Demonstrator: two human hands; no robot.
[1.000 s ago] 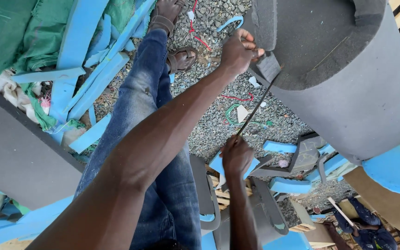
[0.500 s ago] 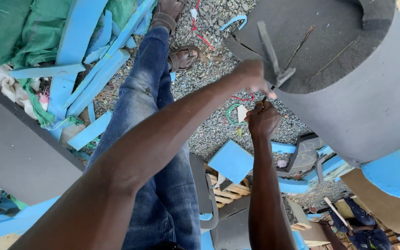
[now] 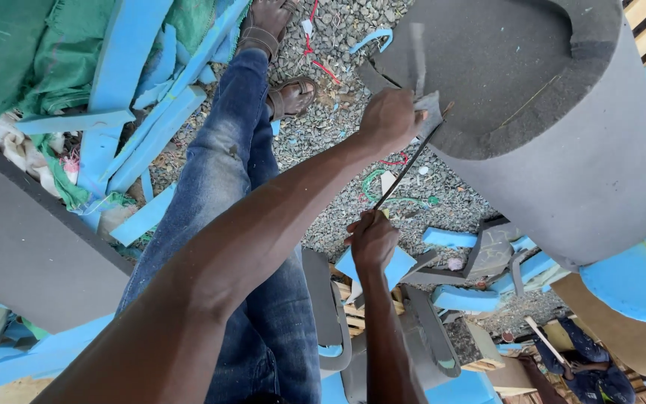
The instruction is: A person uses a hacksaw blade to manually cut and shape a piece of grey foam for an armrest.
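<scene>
So the left hand (image 3: pixel 386 120) is up at the rim of the big grey foam cylinder (image 3: pixel 562 150), fingers pinched shut on a thin grey foam strip (image 3: pixel 422 75) that sticks up off the cut edge. The right hand (image 3: pixel 371 241) sits lower down, fist closed around the handle end of a long thin blade (image 3: pixel 407 170), which runs diagonally up toward the left hand and meets the foam right by the pinched strip. The cylinder itself fills the upper right of the view, tilted, with its flat dark top facing the camera and a bright blue foam block (image 3: pixel 637 277) touching its lower side. Underneath it all is a gravel floor (image 3: pixel 323 127) littered with blue foam offcuts (image 3: pixel 143 217) and some grey scraps. The person's legs in blue jeans (image 3: pixel 218 194) stretch out toward the top, ending in brown sandals (image 3: pixel 289 93). A grey slab (image 3: pixel 24 239) sits at the left, with green cloth (image 3: pixel 31 52) bunched above it.
</scene>
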